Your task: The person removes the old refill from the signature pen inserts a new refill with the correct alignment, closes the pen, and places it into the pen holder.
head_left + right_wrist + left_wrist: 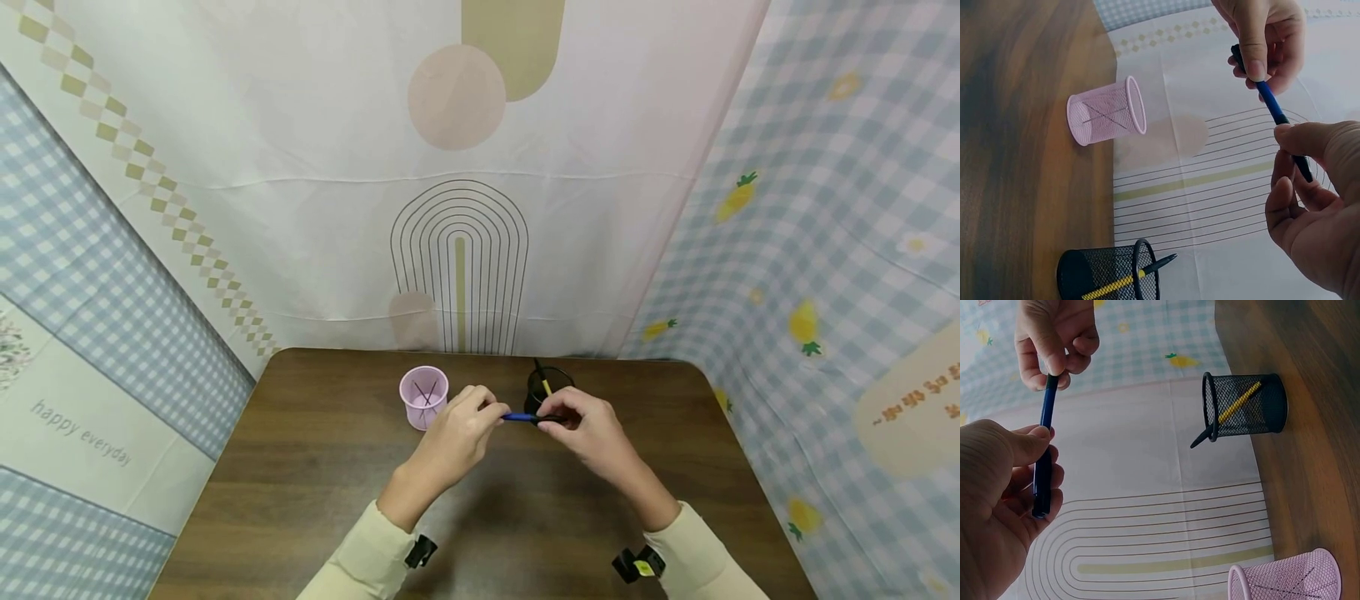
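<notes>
Both hands hold one blue pen [517,417] with dark ends, raised above the table between them. The left hand [462,433] pinches one end between thumb and fingers, its thumb lying along the barrel in the left wrist view. At the other, black end, the right hand [588,429] pinches with thumb and fingertips. Behind the right hand stands a black mesh pen cup [1244,405] with a yellow and black pen [1238,403] leaning in it. Just beyond the left hand is a pink mesh cup [423,396], where dark crossing lines show.
The brown wooden table [300,467] reaches back to a white patterned cloth [322,250]. Checked blue cloth [795,208] hangs along the right side, and more of it covers the left. The two cups stand near the table's back edge.
</notes>
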`<state>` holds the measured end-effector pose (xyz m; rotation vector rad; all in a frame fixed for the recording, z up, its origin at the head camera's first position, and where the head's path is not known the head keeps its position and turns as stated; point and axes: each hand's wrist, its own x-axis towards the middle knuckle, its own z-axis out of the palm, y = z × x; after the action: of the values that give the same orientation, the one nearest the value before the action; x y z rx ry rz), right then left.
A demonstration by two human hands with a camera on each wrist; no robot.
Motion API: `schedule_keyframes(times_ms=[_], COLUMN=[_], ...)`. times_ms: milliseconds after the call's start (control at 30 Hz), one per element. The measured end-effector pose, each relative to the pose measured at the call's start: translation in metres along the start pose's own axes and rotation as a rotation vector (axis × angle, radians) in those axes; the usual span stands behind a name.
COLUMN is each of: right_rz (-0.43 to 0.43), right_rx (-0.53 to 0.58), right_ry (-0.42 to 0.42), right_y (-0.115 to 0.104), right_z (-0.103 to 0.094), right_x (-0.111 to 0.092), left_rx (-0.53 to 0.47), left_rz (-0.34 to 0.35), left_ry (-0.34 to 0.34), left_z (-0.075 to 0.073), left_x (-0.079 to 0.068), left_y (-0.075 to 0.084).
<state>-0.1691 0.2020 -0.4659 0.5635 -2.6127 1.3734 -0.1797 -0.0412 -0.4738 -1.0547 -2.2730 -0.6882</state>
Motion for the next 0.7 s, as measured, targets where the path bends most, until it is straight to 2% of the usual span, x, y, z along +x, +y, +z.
schedule_keyframes(times_ms=[367,600,700], right_rz=[-0.039,-0.068,-0.048], right_rx=[0.040,-0.015,-0.034], right_ry=[0.008,-0.018,-0.044], right_y=[0.0010,0.0023,0.0032], right_z=[0.0022,0.0002,-0.0017], right_x=[-0.0001,0.0001,0.0012], left_rx=[-0.009,-0.001,0.003], left_rz=[0.005,0.011,0.013], left_ry=[0.014,0.016,0.018], left_z=[-0.0008,0.0006,0.0003], left_x=[-0.0001,-0.0001,0.0004], left_y=[0.0003,0.0001,0.0002])
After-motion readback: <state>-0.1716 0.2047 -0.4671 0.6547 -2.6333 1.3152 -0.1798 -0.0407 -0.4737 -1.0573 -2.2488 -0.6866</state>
